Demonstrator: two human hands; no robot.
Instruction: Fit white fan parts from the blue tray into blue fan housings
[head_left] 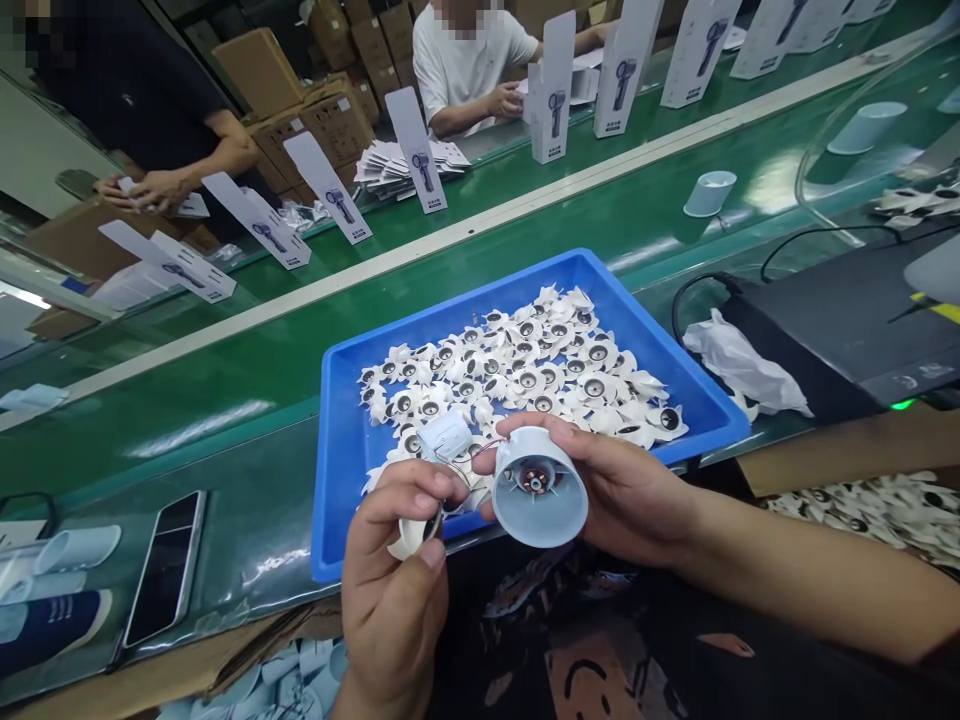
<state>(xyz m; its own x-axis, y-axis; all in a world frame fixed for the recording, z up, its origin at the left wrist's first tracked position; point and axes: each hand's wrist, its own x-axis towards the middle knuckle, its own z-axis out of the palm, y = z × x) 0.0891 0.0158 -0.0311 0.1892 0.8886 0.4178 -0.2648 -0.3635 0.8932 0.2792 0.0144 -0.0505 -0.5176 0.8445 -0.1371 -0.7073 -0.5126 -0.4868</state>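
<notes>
From the wearer's head, the single camera looks forward and down at the tray (337,440), tilted so the bench (262,505) slants up past the tray. Left grip (401,560) and right grip (622,480) lie closest, this side of the tray; the white boxes (424,165) beyond it stand farther off.

White glare on green belt (465,275), edges stretched
</notes>
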